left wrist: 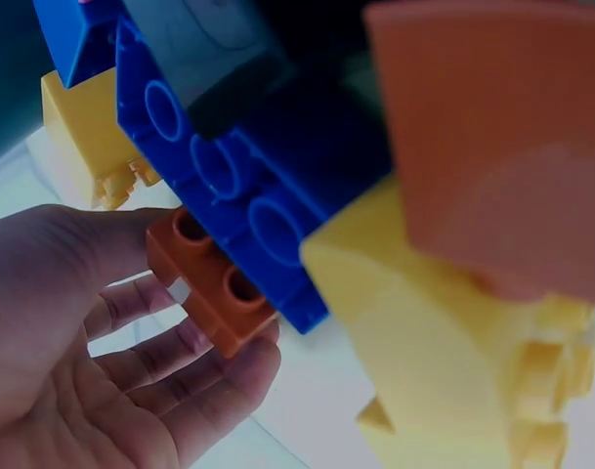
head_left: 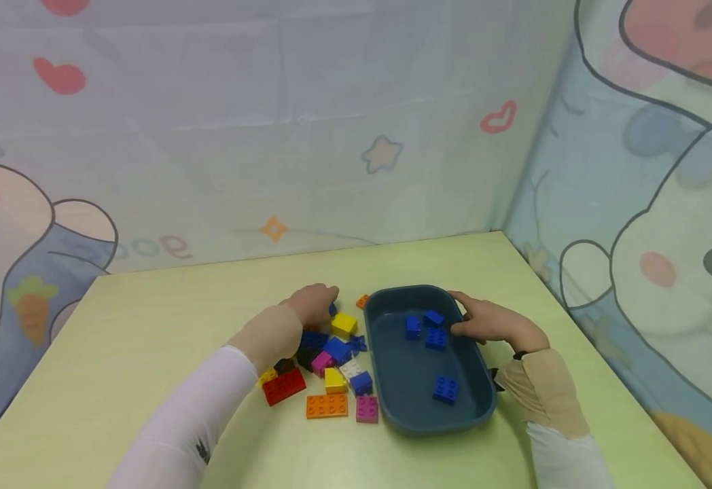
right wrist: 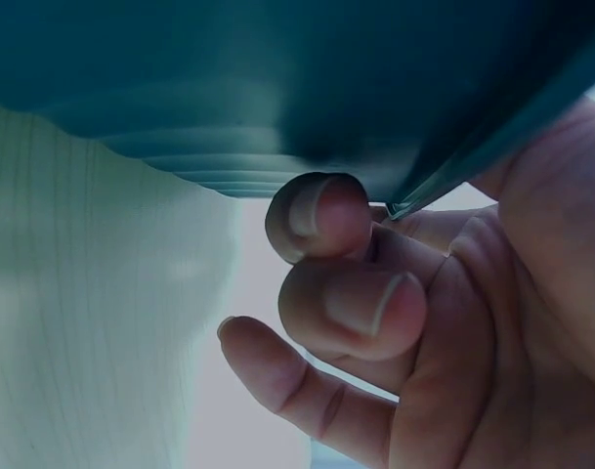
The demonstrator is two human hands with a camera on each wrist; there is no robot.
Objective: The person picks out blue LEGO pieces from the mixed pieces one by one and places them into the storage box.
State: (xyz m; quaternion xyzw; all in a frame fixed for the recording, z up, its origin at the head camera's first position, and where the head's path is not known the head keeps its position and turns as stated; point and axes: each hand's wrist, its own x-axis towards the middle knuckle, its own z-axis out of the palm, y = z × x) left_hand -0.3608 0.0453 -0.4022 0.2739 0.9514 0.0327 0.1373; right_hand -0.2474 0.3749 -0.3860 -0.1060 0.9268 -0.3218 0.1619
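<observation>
At the far side of a pile of toy building bricks, my left hand reaches down. In the left wrist view its thumb and fingers pinch a small orange brick beside a long blue brick; a yellow brick is close by. My right hand grips the right wall of a dark blue-grey bin, thumb over the rim and fingers curled outside below it. Several blue bricks lie in the bin. The head view hides the left fingertips.
Left of the bin lie loose bricks: a red one, a long orange one, a pink one and a yellow one. A small orange piece sits behind. Printed cloth hangs along the table's back and right edges.
</observation>
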